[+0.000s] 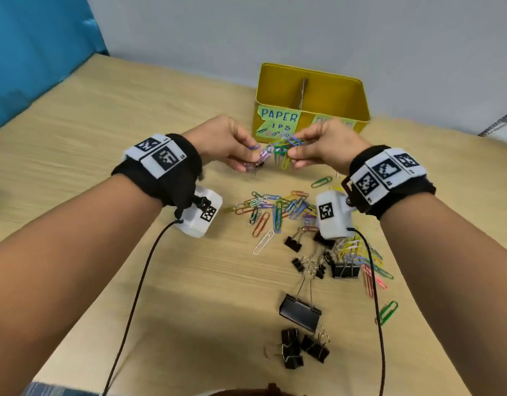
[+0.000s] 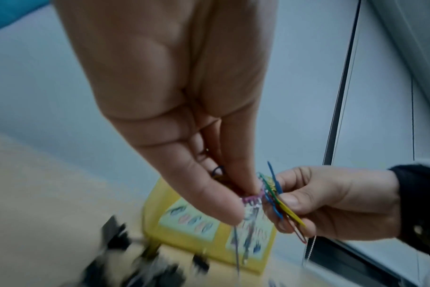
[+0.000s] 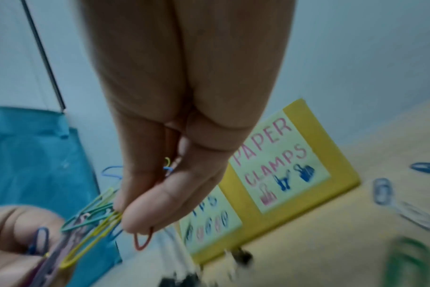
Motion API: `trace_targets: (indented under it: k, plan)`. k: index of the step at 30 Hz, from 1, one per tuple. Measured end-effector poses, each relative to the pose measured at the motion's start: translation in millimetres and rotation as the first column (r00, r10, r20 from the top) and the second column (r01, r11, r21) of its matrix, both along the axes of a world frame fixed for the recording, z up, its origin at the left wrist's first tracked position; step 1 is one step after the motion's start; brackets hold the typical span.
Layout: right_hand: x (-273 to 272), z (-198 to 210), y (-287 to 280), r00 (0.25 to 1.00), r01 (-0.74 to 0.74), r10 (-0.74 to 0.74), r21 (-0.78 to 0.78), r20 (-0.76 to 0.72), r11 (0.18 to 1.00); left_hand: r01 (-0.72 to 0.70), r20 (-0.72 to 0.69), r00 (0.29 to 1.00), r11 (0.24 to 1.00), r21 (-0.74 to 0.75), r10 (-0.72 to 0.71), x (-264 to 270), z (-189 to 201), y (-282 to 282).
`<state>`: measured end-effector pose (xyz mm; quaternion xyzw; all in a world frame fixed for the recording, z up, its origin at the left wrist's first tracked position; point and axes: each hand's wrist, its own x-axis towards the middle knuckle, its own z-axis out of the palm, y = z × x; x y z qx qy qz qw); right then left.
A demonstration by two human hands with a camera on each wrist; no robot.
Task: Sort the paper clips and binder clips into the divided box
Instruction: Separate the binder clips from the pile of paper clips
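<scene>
Holding one tangled bunch of coloured paper clips between them, left hand and right hand both pinch it just short of the yellow divided box at 12 o'clock. Step: paper-clip transfer. Next, likely: carry the bunch over the compartment labelled for paper clips, let go. Binder clips lie at 6 o'clock, untouched.

Looks like an office or study corner: a pale wooden desk pushed against a plain grey wall, a blue curtain hanging to the left.
</scene>
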<state>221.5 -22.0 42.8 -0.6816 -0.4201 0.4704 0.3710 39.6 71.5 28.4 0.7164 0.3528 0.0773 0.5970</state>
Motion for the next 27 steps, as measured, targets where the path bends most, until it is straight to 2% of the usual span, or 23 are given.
trace_targets:
  k: [2,5,9,11,12,14,15,17,18,19,20,21,22,23,24,25,26,27]
  plan:
    - [8,17,13,0.997,0.070,-0.066,0.078,-0.046,0.995,-0.048,0.087,0.995,0.999,0.016,0.046,12,15,12]
    - [17,41,41,0.986,0.166,-0.162,0.186,-0.036,0.968,-0.167,0.186,0.970,0.984,0.060,0.154,36,35,31]
    - [22,48,85,0.935,0.275,-0.318,0.248,0.156,0.929,-0.356,0.207,0.923,0.922,0.149,0.323,73,40,49]
    - [21,45,97,0.920,0.253,-0.301,0.207,0.251,0.945,-0.330,0.126,0.944,0.899,0.287,0.306,83,39,51]
    - [21,42,99,0.918,0.192,-0.229,0.142,0.325,0.971,-0.276,0.048,0.959,0.883,0.379,0.280,83,40,50]
    - [18,39,93,0.868,0.085,-0.078,0.008,0.491,0.996,-0.169,-0.070,0.969,0.847,0.504,0.235,78,38,50]
    - [16,39,87,0.840,0.097,-0.096,0.026,0.534,0.995,-0.162,-0.077,0.968,0.829,0.536,0.239,73,36,49]
    - [14,37,71,0.819,0.166,-0.236,0.177,0.523,0.970,-0.225,-0.018,0.954,0.755,0.616,0.299,57,29,38]
    - [13,36,61,0.838,0.168,-0.253,0.213,0.484,0.962,-0.244,0.013,0.953,0.738,0.629,0.304,49,22,32]
    - [10,35,51,0.867,0.130,-0.196,0.171,0.458,0.977,-0.221,0.017,0.964,0.758,0.614,0.267,42,14,24]
    - [7,33,43,0.890,0.052,-0.089,0.094,0.448,0.994,-0.147,-0.013,0.981,0.794,0.590,0.192,37,4,16]
    - [5,28,37,0.871,-0.033,0.042,-0.028,0.490,0.999,-0.027,-0.084,0.992,0.817,0.576,0.092,35,-6,9]
    - [4,22,34,0.797,-0.099,0.175,-0.161,0.577,0.982,0.117,-0.200,0.980,0.806,0.580,0.001,36,-15,3]
    - [3,15,33,0.695,-0.124,0.290,-0.287,0.658,0.950,0.261,-0.337,0.940,0.761,0.594,-0.060,40,-23,-3]
    - [1,8,31,0.592,-0.126,0.381,-0.385,0.711,0.914,0.402,-0.478,0.874,0.684,0.609,-0.087,44,-29,-9]
    - [-1,1,29,0.521,-0.126,0.452,-0.459,0.724,0.880,0.523,-0.593,0.800,0.586,0.618,-0.089,50,-34,-14]
    - [-3,-5,27,0.482,-0.137,0.501,-0.502,0.719,0.854,0.612,-0.674,0.734,0.505,0.609,-0.077,55,-36,-20]
    - [-4,-10,24,0.455,-0.147,0.533,-0.531,0.713,0.835,0.671,-0.731,0.680,0.456,0.585,-0.062,59,-37,-24]
